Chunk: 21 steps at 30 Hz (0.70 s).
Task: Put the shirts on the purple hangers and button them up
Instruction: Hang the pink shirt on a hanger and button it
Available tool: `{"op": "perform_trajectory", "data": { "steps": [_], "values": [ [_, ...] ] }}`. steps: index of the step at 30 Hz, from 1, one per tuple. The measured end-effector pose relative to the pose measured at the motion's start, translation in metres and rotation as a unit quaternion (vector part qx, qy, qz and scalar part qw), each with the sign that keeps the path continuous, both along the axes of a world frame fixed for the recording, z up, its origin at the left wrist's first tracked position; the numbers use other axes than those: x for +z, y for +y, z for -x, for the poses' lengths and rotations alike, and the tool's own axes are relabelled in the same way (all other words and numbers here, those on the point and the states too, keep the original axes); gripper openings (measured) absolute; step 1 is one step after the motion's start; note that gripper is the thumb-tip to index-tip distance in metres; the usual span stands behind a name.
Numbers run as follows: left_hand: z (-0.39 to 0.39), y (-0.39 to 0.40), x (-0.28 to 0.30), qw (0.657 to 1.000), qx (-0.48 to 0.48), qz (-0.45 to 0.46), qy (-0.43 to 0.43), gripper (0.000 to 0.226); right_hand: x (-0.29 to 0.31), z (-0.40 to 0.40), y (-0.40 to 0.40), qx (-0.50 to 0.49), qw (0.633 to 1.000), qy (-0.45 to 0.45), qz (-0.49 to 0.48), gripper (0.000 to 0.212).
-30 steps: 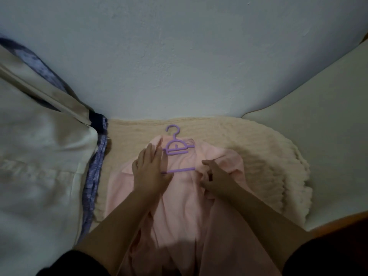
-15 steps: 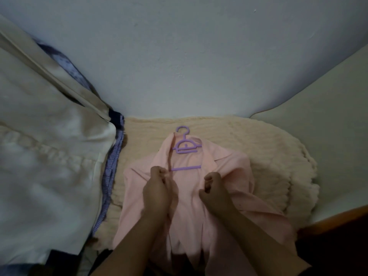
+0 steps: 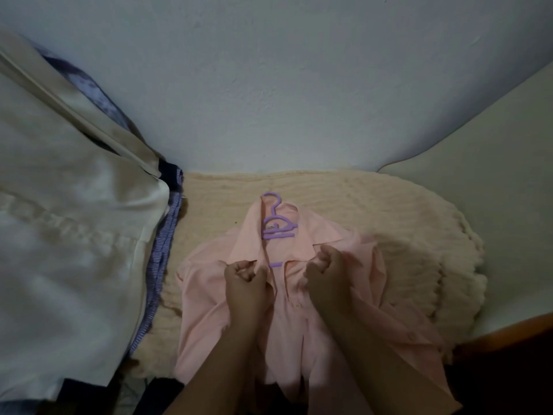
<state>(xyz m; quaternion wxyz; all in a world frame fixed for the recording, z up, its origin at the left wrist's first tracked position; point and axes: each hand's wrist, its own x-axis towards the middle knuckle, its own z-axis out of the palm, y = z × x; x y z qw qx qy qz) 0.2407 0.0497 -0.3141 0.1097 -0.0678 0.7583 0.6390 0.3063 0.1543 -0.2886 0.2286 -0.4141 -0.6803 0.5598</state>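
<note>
Left hand [image 3: 244, 280] and right hand [image 3: 327, 272] each grip a front edge of the pink shirt [image 3: 299, 319], which lies over the purple hanger [image 3: 276, 224] on a cream blanket [image 3: 389, 223].

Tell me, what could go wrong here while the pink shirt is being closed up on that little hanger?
The left hand and right hand each grip a front edge of the pink shirt. Pulling unevenly might slide the purple hanger askew inside the collar. The fabric looks bunched on the right side, so buttons could be matched to the wrong holes.
</note>
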Motion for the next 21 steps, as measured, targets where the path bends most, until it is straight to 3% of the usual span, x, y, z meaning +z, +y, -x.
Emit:
{"op": "perform_trajectory", "data": {
  "steps": [3,7,10,14,16,18,21],
  "values": [
    [0.004,0.003,0.001,1.000,0.018,-0.010,-0.011,0.026,0.007,0.011,0.015,-0.008,0.998,-0.046,0.049,0.046],
    [0.012,0.009,0.006,0.998,0.042,-0.030,-0.036,0.022,0.014,0.020,0.026,0.050,0.979,-0.095,0.172,0.009],
    [0.023,0.021,0.014,0.993,0.039,-0.097,-0.058,0.025,0.014,0.033,0.028,0.057,0.966,-0.055,0.245,0.025],
    [0.044,0.044,0.033,0.977,0.032,-0.194,-0.082,0.022,0.017,0.054,0.024,0.039,0.944,0.018,0.327,0.027],
    [0.049,0.049,0.033,0.970,0.018,-0.215,-0.116,0.022,0.017,0.062,0.022,0.063,0.936,0.048,0.343,0.030],
    [0.050,0.047,0.022,0.960,0.016,-0.231,-0.156,0.038,0.013,0.063,0.021,0.097,0.926,0.082,0.355,0.030],
    [0.040,0.040,0.001,0.959,0.022,-0.228,-0.166,0.020,-0.004,0.061,0.017,0.129,0.936,0.087,0.315,0.029]
  ]
}}
